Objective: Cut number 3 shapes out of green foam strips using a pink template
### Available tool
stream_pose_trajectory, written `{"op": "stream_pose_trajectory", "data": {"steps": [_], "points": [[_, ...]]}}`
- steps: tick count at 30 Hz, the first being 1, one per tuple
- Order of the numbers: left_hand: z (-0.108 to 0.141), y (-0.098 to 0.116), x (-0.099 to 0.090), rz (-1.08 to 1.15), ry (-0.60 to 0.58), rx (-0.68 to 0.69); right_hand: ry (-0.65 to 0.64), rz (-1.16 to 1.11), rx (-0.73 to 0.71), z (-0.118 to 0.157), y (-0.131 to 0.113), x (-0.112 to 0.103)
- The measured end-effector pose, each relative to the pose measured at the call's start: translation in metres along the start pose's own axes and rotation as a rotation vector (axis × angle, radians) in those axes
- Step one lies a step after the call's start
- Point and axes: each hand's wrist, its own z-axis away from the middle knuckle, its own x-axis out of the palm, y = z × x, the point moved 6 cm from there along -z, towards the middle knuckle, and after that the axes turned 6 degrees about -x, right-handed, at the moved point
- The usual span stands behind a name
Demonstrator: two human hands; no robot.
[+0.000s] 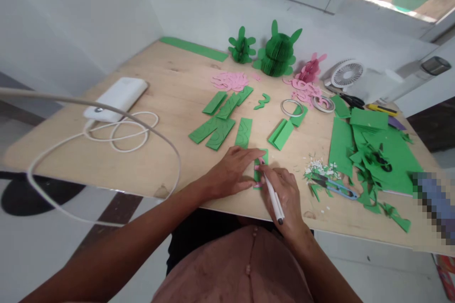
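Observation:
My right hand is closed around a white pen, its tip at a small green paper piece near the table's front edge. My left hand presses on the same piece from the left, thumb and fingers spread apart. Between the hands, a pink paper cutout lies on the green piece, partly hidden by the fingers. Just above sits a green strip with drawn curves. More marked green strips lie to the upper left.
Paper figures stand along the wall beside a white fan. Pink cutouts lie before them. Blue scissors, paper scraps and green sheets are at right. A white power bank with a looping cable is at left.

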Motion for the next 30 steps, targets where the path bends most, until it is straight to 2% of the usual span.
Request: {"op": "stream_pose_trajectory", "data": {"steps": [23, 27, 30], "points": [[-0.001, -0.002, 0.001, 0.059, -0.045, -0.069, -0.01, -0.011, 0.038, 0.002, 0.001, 0.002], [-0.001, -0.003, 0.003, 0.048, -0.06, -0.089, 0.033, -0.064, 0.057, -0.001, 0.001, -0.002], [-0.001, -0.004, 0.003, 0.05, -0.052, -0.08, 0.109, -0.202, 0.094, -0.004, 0.003, -0.009]]}}
